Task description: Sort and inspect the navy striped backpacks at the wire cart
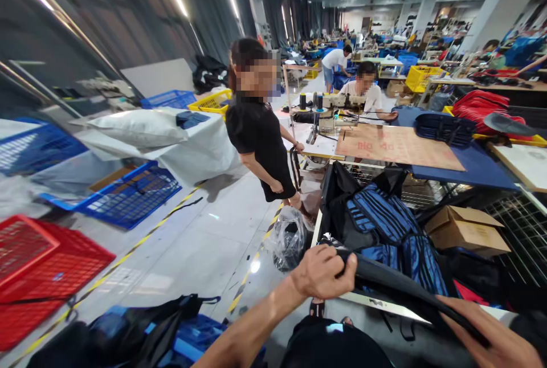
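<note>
At the near edge of the worktable (387,305), low in the head view, both of the person's hands grip one long strip of black fabric (410,291). Left hand (322,272): fingers curled over the strip's upper end, thumb side toward the camera, fist closed on the cloth. Right hand (498,342): at the lower right corner, partly cut off by the frame edge; fingers lie along the strip and pinch its lower end. The strip runs taut and diagonal between the two hands, above the table's pale edge.

Just behind the strip: a heap of blue-and-black striped bags (387,225), slumped against the table. Right of the heap, a cardboard box (465,230) resting on wire shelving. Left of the table on the floor, a crumpled clear plastic bag (289,238).

Farther back, a standing person in a black top (260,134) with one hand on a table carrying a sewing machine (331,103); a flat brown cardboard sheet (397,146) lies on the blue tabletop beside it. A seated person in a white shirt (367,92) is behind the machine.

Left side of floor: red plastic crate (38,265) nearest, blue crate (128,194) beyond it, yellow-black tape line (162,223) between aisle and crates. Dark bags (141,328) piled at bottom left.
</note>
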Demonstrator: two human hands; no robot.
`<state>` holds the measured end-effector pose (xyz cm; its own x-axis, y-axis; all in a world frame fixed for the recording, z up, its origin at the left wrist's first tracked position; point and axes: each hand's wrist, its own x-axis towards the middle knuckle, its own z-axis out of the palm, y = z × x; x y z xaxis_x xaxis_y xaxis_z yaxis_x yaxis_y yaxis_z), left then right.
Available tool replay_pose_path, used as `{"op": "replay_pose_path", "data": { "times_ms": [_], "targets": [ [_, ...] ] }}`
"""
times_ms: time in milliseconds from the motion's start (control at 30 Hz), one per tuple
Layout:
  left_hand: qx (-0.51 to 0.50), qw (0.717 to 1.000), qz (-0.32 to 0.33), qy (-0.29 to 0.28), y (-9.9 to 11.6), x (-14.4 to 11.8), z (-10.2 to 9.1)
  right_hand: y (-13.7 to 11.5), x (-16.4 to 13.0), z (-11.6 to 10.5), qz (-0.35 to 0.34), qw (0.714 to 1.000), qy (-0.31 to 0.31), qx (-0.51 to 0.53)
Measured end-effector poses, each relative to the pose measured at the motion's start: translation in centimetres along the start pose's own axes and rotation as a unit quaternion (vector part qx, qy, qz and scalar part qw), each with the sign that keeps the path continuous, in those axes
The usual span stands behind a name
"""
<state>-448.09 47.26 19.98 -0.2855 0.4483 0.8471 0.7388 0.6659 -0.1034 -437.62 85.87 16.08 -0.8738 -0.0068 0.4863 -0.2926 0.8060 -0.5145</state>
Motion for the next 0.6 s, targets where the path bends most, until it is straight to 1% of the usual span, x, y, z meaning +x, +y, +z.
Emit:
{"op": "replay_pose_path", "data": {
  "times_ms": [67, 100, 133, 167, 233, 300, 333, 367, 400, 433, 500, 567, 600],
  "targets": [
    [-0.022, 0.999, 0.025, -0.014, 1.6, 0.3, 0.3, -1.7, 0.2, 2.8, -0.047, 0.997, -0.051, 0.037],
    [-0.028, 0.998, 0.044, -0.028, 2.1, 0.5, 0.2, -2.5, 0.2, 4.2, -0.066, 0.994, -0.065, 0.054],
    [-0.033, 0.997, 0.05, -0.047, 2.4, 0.7, -0.1, -3.0, 0.1, 5.3, -0.078, 0.993, -0.066, 0.067],
    [-0.04, 0.996, 0.04, -0.072, 2.5, 0.8, -0.6, -3.3, 0.0, 6.1, -0.083, 0.992, -0.057, 0.072],
    [-0.072, 0.988, -0.028, -0.136, 2.5, 1.2, -1.7, -3.1, -0.3, 6.9, -0.086, 0.993, -0.043, 0.069],
    [-0.13, 0.965, -0.098, -0.204, 2.2, 1.2, -2.7, -2.3, -0.7, 6.9, -0.083, 0.994, -0.036, 0.054],
    [-0.156, 0.955, -0.117, -0.225, 2.1, 1.1, -3.0, -2.0, -0.8, 6.7, -0.083, 0.995, -0.035, 0.046],
    [-0.17, 0.95, -0.126, -0.23, 2.0, 0.9, -3.1, -1.7, -0.8, 6.5, -0.084, 0.995, -0.037, 0.04],
    [-0.166, 0.952, -0.131, -0.221, 1.9, 0.7, -3.1, -1.7, -0.8, 6.3, -0.086, 0.995, -0.04, 0.038],
    [-0.143, 0.96, -0.133, -0.201, 1.9, 0.4, -2.9, -1.8, -0.7, 6.1, -0.087, 0.994, -0.046, 0.041],
    [-0.063, 0.981, -0.127, -0.135, 1.7, -0.1, -2.3, -2.5, -0.6, 6.0, -0.084, 0.993, -0.059, 0.054],
    [-0.005, 0.991, -0.106, -0.086, 1.6, -0.5, -1.7, -3.3, -0.7, 5.8, -0.064, 0.994, -0.068, 0.06],
    [-0.003, 0.992, -0.099, -0.078, 1.5, -0.6, -1.4, -3.5, -0.8, 5.5, -0.044, 0.995, -0.07, 0.055]
  ]
}}
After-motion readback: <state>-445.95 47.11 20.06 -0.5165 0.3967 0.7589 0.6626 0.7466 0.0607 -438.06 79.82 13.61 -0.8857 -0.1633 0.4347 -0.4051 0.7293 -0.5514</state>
